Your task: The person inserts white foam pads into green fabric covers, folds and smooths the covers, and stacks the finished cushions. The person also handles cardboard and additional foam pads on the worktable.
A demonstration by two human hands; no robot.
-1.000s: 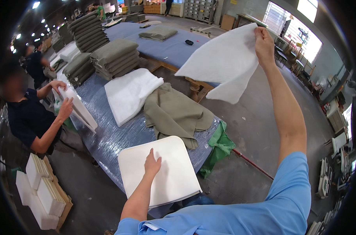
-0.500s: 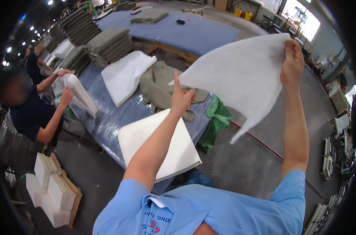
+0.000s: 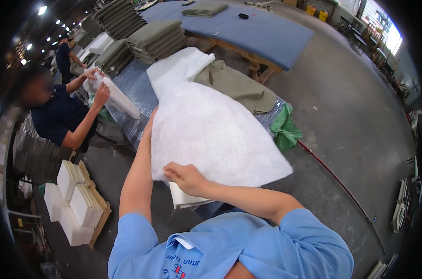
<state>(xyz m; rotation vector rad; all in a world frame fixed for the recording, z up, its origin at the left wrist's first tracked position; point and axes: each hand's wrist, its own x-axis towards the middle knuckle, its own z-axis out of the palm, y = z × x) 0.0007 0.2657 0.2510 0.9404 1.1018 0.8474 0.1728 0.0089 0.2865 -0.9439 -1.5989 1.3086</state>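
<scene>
Right hand [image 3: 185, 176] grip pinches the near edge of the white wadding sheet [image 3: 211, 132]. Left hand is hidden behind the far edge, so can't tell its grip, probably pinching. Sheet hangs from both, draped over the foam pad [image 3: 185, 200] on the table [image 3: 132, 88]. Risk: limp sheet sags, lands creased or off the pad.

Stacks of olive cloth [image 3: 156, 38] sit at the far end of the shiny table [image 3: 133, 88]. A loose olive piece [image 3: 236, 86] lies near its right edge, with a green rag [image 3: 285, 130] hanging off the corner. White pads [image 3: 78, 202] are stacked on the floor at left. A co-worker [image 3: 57, 114] folds white cloth [image 3: 113, 95].
</scene>
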